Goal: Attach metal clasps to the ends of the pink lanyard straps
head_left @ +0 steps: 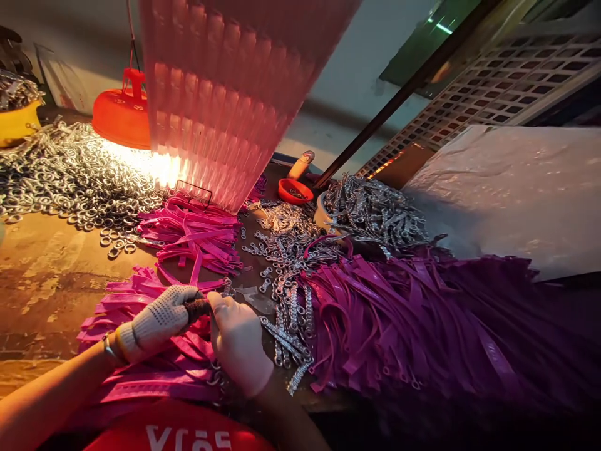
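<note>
Our gloved left hand (157, 319) and right hand (237, 341) meet, clamped together on a dark handle (197, 308), above pink straps (154, 382).

Dark item (197, 308) between hands, unidentifiable

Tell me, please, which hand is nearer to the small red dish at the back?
Right. The right hand sits below the red dish, while the left hand is farther off to the left.
</note>
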`<state>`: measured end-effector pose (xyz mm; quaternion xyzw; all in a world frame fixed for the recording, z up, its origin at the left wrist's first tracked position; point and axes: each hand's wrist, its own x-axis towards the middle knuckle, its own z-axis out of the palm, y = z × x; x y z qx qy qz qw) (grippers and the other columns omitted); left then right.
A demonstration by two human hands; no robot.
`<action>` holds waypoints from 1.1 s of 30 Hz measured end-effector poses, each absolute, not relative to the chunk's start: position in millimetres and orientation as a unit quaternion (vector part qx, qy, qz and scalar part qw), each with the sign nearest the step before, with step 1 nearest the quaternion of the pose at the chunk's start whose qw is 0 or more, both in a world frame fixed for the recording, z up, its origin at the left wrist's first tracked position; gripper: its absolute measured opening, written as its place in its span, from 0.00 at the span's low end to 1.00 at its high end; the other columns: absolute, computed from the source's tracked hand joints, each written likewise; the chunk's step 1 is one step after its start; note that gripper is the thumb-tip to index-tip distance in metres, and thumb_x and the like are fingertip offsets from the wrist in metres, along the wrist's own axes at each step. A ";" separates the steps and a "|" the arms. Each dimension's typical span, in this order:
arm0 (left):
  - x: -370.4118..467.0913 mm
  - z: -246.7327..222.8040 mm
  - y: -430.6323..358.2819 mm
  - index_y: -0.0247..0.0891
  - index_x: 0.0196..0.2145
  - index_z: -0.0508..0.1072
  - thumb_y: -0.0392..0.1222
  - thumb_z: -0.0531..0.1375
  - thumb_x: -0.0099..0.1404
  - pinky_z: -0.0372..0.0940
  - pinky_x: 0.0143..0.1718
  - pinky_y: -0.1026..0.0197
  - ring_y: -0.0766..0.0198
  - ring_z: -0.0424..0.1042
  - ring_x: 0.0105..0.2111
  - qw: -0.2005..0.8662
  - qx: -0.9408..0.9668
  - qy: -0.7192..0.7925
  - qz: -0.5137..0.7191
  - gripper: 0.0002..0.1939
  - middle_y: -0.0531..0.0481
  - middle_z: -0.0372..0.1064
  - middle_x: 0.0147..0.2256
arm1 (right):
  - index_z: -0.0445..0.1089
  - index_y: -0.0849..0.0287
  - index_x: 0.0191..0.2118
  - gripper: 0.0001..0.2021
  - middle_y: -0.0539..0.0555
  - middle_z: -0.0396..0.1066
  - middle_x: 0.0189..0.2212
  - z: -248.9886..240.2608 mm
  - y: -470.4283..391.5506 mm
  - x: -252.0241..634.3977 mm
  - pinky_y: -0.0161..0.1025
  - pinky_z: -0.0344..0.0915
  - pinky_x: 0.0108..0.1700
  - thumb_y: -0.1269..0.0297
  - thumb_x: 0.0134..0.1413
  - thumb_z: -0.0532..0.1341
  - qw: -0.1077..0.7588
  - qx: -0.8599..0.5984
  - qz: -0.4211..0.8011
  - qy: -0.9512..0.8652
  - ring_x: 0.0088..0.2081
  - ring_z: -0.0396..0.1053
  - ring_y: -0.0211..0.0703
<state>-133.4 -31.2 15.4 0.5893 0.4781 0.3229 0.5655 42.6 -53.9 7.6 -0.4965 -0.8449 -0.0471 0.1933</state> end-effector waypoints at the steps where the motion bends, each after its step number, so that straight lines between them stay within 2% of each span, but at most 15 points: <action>1: -133.6 15.5 -35.7 0.36 0.25 0.69 0.45 0.59 0.64 0.51 0.21 0.67 0.70 0.55 0.21 0.594 0.563 0.473 0.326 0.12 0.54 0.61 0.22 | 0.70 0.63 0.51 0.15 0.55 0.70 0.29 10.0 -56.2 42.1 0.41 0.51 0.31 0.75 0.61 0.54 0.176 -0.488 -0.068 -0.852 0.28 0.65 0.45; 4: -134.1 18.8 -43.5 0.38 0.27 0.67 0.51 0.59 0.65 0.46 0.18 0.66 0.71 0.48 0.18 0.661 0.490 0.459 0.336 0.15 0.59 0.53 0.20 | 0.70 0.62 0.49 0.13 0.54 0.69 0.28 15.0 -58.2 41.4 0.42 0.47 0.30 0.73 0.60 0.56 0.148 -0.466 -0.083 -0.868 0.27 0.62 0.44; 6: -133.9 20.8 -43.8 0.38 0.26 0.66 0.53 0.59 0.65 0.45 0.19 0.66 0.71 0.48 0.18 0.640 0.503 0.471 0.340 0.17 0.59 0.53 0.19 | 0.70 0.60 0.47 0.11 0.52 0.68 0.28 13.6 -57.1 41.4 0.43 0.47 0.30 0.73 0.61 0.55 0.158 -0.462 -0.063 -0.870 0.27 0.62 0.44; 9: -133.8 19.0 -39.8 0.36 0.24 0.67 0.49 0.60 0.66 0.51 0.23 0.65 0.69 0.56 0.22 0.524 0.615 0.487 0.333 0.17 0.55 0.63 0.22 | 0.68 0.61 0.51 0.13 0.53 0.69 0.30 4.5 -55.4 41.3 0.43 0.49 0.31 0.73 0.62 0.54 0.183 -0.465 -0.063 -0.864 0.29 0.63 0.45; 12: -134.9 10.7 -37.0 0.35 0.26 0.72 0.45 0.59 0.66 0.56 0.29 0.64 0.64 0.63 0.27 0.454 0.676 0.488 0.316 0.13 0.50 0.71 0.26 | 0.67 0.62 0.50 0.14 0.53 0.68 0.29 -3.8 -55.3 40.3 0.42 0.49 0.31 0.75 0.61 0.53 0.159 -0.468 -0.085 -0.865 0.29 0.62 0.45; 15: -137.0 1.4 -37.6 0.35 0.29 0.75 0.45 0.58 0.67 0.58 0.30 0.63 0.62 0.66 0.29 0.495 0.667 0.472 0.295 0.12 0.50 0.73 0.28 | 0.69 0.61 0.44 0.07 0.54 0.68 0.29 -5.0 -54.9 38.7 0.42 0.49 0.31 0.66 0.65 0.56 0.122 -0.459 -0.075 -0.877 0.29 0.62 0.45; 17: -138.5 -2.6 -38.3 0.35 0.30 0.76 0.46 0.56 0.68 0.58 0.30 0.63 0.62 0.66 0.28 0.534 0.652 0.458 0.282 0.14 0.50 0.73 0.29 | 0.69 0.61 0.43 0.11 0.55 0.69 0.29 -3.9 -53.8 38.5 0.42 0.50 0.31 0.57 0.65 0.58 0.121 -0.446 -0.072 -0.884 0.29 0.62 0.45; 19: -139.8 -5.3 -38.1 0.35 0.30 0.76 0.44 0.55 0.68 0.59 0.30 0.63 0.63 0.66 0.28 0.539 0.651 0.458 0.275 0.14 0.51 0.73 0.29 | 0.69 0.61 0.43 0.14 0.55 0.69 0.29 -4.2 -52.4 39.7 0.42 0.50 0.31 0.54 0.65 0.58 0.122 -0.441 -0.065 -0.887 0.29 0.63 0.46; 22: -141.1 -8.6 -36.3 0.36 0.31 0.76 0.36 0.56 0.63 0.60 0.33 0.62 0.60 0.70 0.30 0.518 0.675 0.454 0.263 0.08 0.50 0.76 0.30 | 0.70 0.61 0.45 0.09 0.55 0.70 0.30 -9.5 -50.7 43.6 0.42 0.52 0.32 0.63 0.65 0.57 0.124 -0.447 -0.038 -0.885 0.30 0.65 0.46; 26: -143.3 -15.2 -35.0 0.38 0.33 0.77 0.30 0.55 0.59 0.63 0.35 0.61 0.56 0.74 0.32 0.481 0.714 0.457 0.223 0.11 0.47 0.79 0.33 | 0.71 0.61 0.49 0.12 0.54 0.72 0.32 -20.0 -51.1 47.7 0.40 0.56 0.34 0.73 0.61 0.56 0.151 -0.455 -0.003 -0.878 0.32 0.67 0.45; 30: -144.9 -24.7 -38.5 0.40 0.36 0.79 0.31 0.59 0.55 0.65 0.39 0.60 0.54 0.75 0.35 0.452 0.724 0.471 0.223 0.13 0.45 0.78 0.35 | 0.73 0.60 0.48 0.12 0.54 0.74 0.33 -24.9 -52.7 47.2 0.38 0.59 0.36 0.73 0.62 0.57 0.184 -0.470 0.048 -0.862 0.33 0.69 0.45; 33: -145.9 -28.3 -39.9 0.41 0.36 0.80 0.36 0.61 0.57 0.66 0.40 0.59 0.54 0.74 0.36 0.486 0.692 0.461 0.271 0.10 0.46 0.77 0.34 | 0.73 0.60 0.49 0.12 0.55 0.75 0.35 -19.9 -54.0 46.0 0.38 0.63 0.39 0.74 0.63 0.56 0.208 -0.486 0.084 -0.844 0.36 0.72 0.45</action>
